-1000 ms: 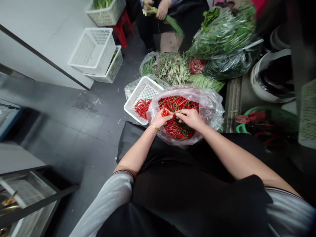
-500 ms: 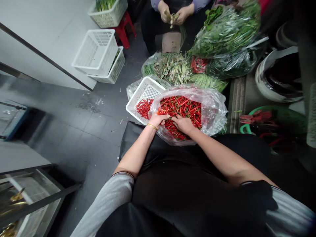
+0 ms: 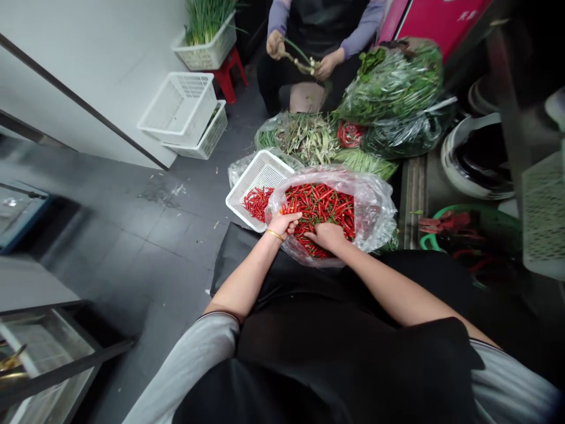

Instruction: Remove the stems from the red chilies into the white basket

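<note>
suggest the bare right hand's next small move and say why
Probably the bare right hand should pinch one of the slender, green-stemmed red chilies and lift it toward the bare left hand: the right hand reaches among them in the open, clear plastic bag, while the left hand holds a small bunch of chilies.

The bare right hand [image 3: 329, 237], which met the bare left hand [image 3: 283, 224] at the fingertips a second ago, is now apart from it, nearer the near edge of the clear plastic bag [image 3: 376, 207], over slender red chillies [image 3: 318, 199]. The co-worker's right hand [image 3: 276, 45] and left hand [image 3: 327, 66], close together half a second ago, have spread. More of a bright pink panel [image 3: 445, 25] shows.
</note>
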A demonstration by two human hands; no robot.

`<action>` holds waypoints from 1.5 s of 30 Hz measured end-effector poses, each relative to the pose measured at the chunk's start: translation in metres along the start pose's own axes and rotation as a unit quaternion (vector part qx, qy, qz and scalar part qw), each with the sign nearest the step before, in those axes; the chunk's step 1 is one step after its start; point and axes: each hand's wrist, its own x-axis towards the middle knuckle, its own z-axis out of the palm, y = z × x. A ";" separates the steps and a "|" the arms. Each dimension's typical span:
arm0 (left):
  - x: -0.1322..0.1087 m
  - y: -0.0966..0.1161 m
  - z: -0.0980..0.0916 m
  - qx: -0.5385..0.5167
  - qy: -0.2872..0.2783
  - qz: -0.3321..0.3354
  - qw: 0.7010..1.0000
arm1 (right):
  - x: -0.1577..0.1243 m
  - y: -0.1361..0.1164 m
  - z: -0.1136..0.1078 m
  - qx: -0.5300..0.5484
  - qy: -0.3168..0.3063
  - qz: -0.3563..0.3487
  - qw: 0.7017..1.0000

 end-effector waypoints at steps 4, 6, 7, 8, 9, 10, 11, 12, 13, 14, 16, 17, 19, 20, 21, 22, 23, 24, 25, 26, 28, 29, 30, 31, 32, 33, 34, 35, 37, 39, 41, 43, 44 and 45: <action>-0.004 -0.014 -0.001 0.058 0.038 -0.002 0.998 | 0.006 -0.004 0.001 0.093 -0.015 0.027 0.995; -0.006 -0.027 0.006 0.064 0.039 -0.026 0.997 | -0.004 0.002 0.006 0.202 -0.024 0.017 0.979; -0.007 -0.033 0.010 0.064 0.036 -0.032 0.997 | -0.011 0.004 0.009 0.252 -0.021 0.009 0.967; -0.007 -0.039 0.015 0.068 0.036 -0.027 0.997 | -0.019 0.005 0.012 0.286 -0.010 0.001 0.958; -0.008 -0.043 0.020 0.078 0.039 -0.009 0.996 | -0.027 0.005 0.013 0.307 0.009 -0.012 0.952; -0.009 -0.046 0.023 0.092 0.042 0.015 0.995 | -0.034 0.005 0.014 0.320 0.027 -0.030 0.947; -0.011 -0.047 0.025 0.103 0.044 0.037 0.993 | -0.040 0.004 0.013 0.335 0.034 -0.052 0.940; -0.013 -0.046 0.025 0.107 0.038 0.046 0.992 | -0.045 0.004 0.012 0.360 0.023 -0.068 0.930; -0.015 -0.044 0.024 0.101 0.019 0.038 0.994 | -0.048 0.005 0.009 0.403 -0.004 -0.074 0.912; -0.018 -0.040 0.020 0.087 -0.012 0.019 0.996 | -0.049 0.007 0.006 0.457 -0.042 -0.068 0.886; -0.025 -0.033 0.013 0.056 -0.096 -0.014 0.994 | -0.049 0.010 0.001 0.566 -0.115 -0.041 0.816; -0.029 -0.031 0.009 0.050 -0.139 -0.015 0.989 | -0.049 0.011 -0.001 0.607 -0.137 -0.034 0.782; -0.035 -0.028 0.005 0.053 -0.204 -0.001 0.978 | -0.047 0.010 -0.003 0.653 -0.150 -0.046 0.741; -0.038 -0.029 0.005 0.057 -0.222 0.004 0.973 | -0.047 0.007 -0.003 0.659 -0.146 -0.059 0.736; -0.040 -0.029 0.005 0.058 -0.233 0.004 0.971 | -0.048 0.004 -0.001 0.659 -0.132 -0.070 0.737; -0.042 -0.030 0.005 0.057 -0.235 0.002 0.970 | -0.050 0.001 0.000 0.656 -0.116 -0.077 0.742; -0.045 -0.032 0.005 0.058 -0.231 0.002 0.971 | -0.053 -0.003 0.003 0.653 -0.102 -0.079 0.746; -0.047 -0.032 0.005 0.065 -0.226 0.006 0.972 | -0.057 -0.006 0.005 0.653 -0.098 -0.079 0.747; -0.051 -0.033 0.004 0.081 -0.223 0.016 0.971 | -0.063 -0.008 0.008 0.655 -0.103 -0.077 0.744; -0.054 -0.033 0.003 0.105 -0.223 0.032 0.969 | -0.069 -0.009 0.009 0.659 -0.118 -0.075 0.739; -0.064 -0.031 0.001 0.162 -0.238 0.074 0.955 | -0.081 -0.008 0.008 0.646 -0.168 -0.082 0.740; -0.068 -0.029 0.000 0.194 -0.258 0.091 0.942 | -0.086 -0.006 0.005 0.622 -0.190 -0.101 0.753; -0.073 -0.026 -0.001 0.229 -0.282 0.107 0.926 | -0.090 -0.002 -0.001 0.580 -0.204 -0.134 0.777; -0.077 -0.023 -0.001 0.267 -0.309 0.121 0.905 | -0.093 0.003 -0.008 0.519 -0.206 -0.174 0.811; -0.080 -0.018 -0.002 0.309 -0.334 0.133 0.880 | -0.093 0.008 -0.016 0.438 -0.201 -0.208 0.851; -0.081 -0.013 -0.004 0.349 -0.352 0.144 0.857 | -0.091 0.013 -0.025 0.343 -0.187 -0.223 0.893; -0.081 -0.006 -0.006 0.380 -0.353 0.156 0.841 | -0.087 0.018 -0.032 0.241 -0.168 -0.218 0.931; -0.078 0.001 -0.009 0.396 -0.330 0.168 0.840 | -0.080 0.021 -0.038 0.143 -0.143 -0.196 0.959; -0.069 0.017 -0.018 0.378 -0.233 0.183 0.877 | -0.061 0.023 -0.043 -0.005 -0.085 -0.137 0.987; -0.055 0.032 -0.027 0.313 -0.113 0.188 0.924 | -0.038 0.018 -0.036 -0.081 -0.038 -0.112 0.990; -0.041 0.044 -0.035 0.245 -0.047 0.178 0.952 | -0.016 0.010 -0.022 -0.113 -0.026 -0.097 0.988; -0.031 0.049 -0.037 0.211 -0.038 0.158 0.964 | 0.001 0.006 -0.009 -0.126 -0.030 -0.079 0.988; -0.027 0.048 -0.036 0.210 -0.048 0.145 0.966 | 0.006 0.006 -0.004 -0.127 -0.036 -0.072 0.989; -0.024 0.045 -0.033 0.216 -0.064 0.132 0.965 | 0.009 0.008 -0.003 -0.123 -0.044 -0.070 0.989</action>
